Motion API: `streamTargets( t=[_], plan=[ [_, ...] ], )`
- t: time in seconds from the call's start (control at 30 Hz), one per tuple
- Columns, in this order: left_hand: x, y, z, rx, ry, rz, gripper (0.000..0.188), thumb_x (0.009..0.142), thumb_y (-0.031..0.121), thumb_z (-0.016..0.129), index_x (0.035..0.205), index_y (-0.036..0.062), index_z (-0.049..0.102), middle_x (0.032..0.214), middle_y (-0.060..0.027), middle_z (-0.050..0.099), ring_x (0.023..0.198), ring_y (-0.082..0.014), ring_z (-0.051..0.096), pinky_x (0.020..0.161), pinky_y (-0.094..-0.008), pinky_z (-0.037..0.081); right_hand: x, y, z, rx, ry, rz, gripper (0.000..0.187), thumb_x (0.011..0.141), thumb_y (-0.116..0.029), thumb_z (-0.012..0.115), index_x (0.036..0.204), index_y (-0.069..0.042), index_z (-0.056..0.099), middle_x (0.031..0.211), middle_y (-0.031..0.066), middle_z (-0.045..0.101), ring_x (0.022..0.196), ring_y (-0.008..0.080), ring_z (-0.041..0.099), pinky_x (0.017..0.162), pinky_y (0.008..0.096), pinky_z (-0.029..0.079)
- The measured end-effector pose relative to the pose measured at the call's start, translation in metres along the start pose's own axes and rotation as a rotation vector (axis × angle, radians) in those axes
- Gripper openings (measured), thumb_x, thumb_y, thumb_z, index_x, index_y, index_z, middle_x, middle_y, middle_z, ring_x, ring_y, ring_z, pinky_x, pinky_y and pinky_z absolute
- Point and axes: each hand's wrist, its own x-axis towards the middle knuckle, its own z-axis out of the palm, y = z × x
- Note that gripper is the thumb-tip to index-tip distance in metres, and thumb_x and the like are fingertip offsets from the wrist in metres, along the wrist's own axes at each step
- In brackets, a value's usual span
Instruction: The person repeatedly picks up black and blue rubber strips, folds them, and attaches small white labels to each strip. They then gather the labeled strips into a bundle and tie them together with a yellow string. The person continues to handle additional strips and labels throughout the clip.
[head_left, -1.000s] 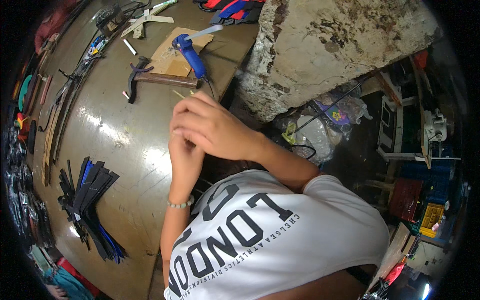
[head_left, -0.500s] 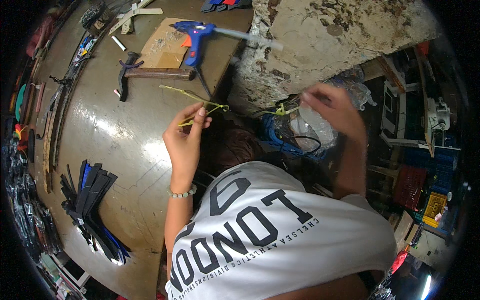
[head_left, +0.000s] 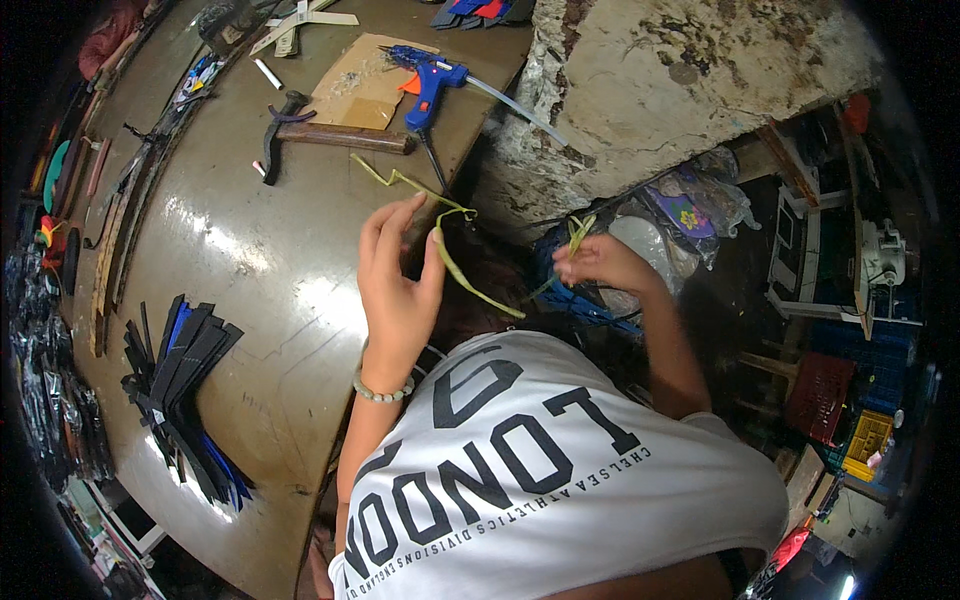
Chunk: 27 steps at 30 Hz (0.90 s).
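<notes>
A thin, bent yellow-green strip runs past the fingertips of my left hand. One stretch touches the fingertips and another lies against the thumb; its lower end dangles above my shirt. The fingers are curled with a gap before the thumb, so the hold looks loose. To the right, my right hand pinches another yellow-green piece that sticks up from its fingers. Whether the two pieces join is too dark to tell. A beaded bracelet circles my left wrist.
On the metal table lie a blue glue gun with a clear stick, a cardboard piece, a hammer and a bundle of black and blue strips. A rough stained block stands beyond; plastic bags lie right.
The view has shifted slightly. My right hand has come lower and closer to my left. The left fingers have loosened from a pinch, and the strip now hangs toward my shirt.
</notes>
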Motion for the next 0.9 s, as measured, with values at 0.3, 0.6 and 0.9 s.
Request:
streamTargets(
  t=[0.3, 0.6, 0.9],
  plan=[
    [-0.033, 0.023, 0.034, -0.231, -0.471, -0.045, 0.034, 0.083, 0.014, 0.073, 0.111, -0.0018, 0.063, 0.091, -0.0141, 0.066, 0.076, -0.0186, 0.063, 0.067, -0.0294, 0.051, -0.034, -0.063, 0.018, -0.022, -0.116, 0.095, 0.031, 0.094, -0.022, 0.063, 0.106, 0.006, 0.063, 0.095, 0.0143, 0.068, 0.082, 0.0196, 0.069, 0.076, 0.0295, 0.057],
    [-0.048, -0.012, 0.059, -0.399, -0.625, -0.304, 0.029, 0.089, 0.017, 0.067, 0.108, -0.0051, 0.065, 0.079, -0.0079, 0.068, 0.067, -0.0080, 0.057, 0.063, -0.0255, 0.049, -0.069, -0.081, 0.021, -0.354, -0.110, 0.176, 0.031, 0.095, -0.028, 0.060, 0.092, 0.003, 0.065, 0.082, 0.0091, 0.070, 0.067, 0.0120, 0.067, 0.058, 0.0244, 0.054],
    [-0.044, 0.005, 0.052, -0.537, -0.884, -0.451, 0.033, 0.098, 0.027, 0.055, 0.106, -0.0029, 0.066, 0.071, -0.0029, 0.062, 0.064, -0.0083, 0.055, 0.061, -0.0255, 0.046, -0.063, -0.095, 0.016, -0.617, 0.208, -0.104, 0.026, 0.094, -0.023, 0.060, 0.107, -0.001, 0.067, 0.092, 0.0083, 0.068, 0.075, 0.0097, 0.066, 0.059, 0.0234, 0.052]
  ],
)
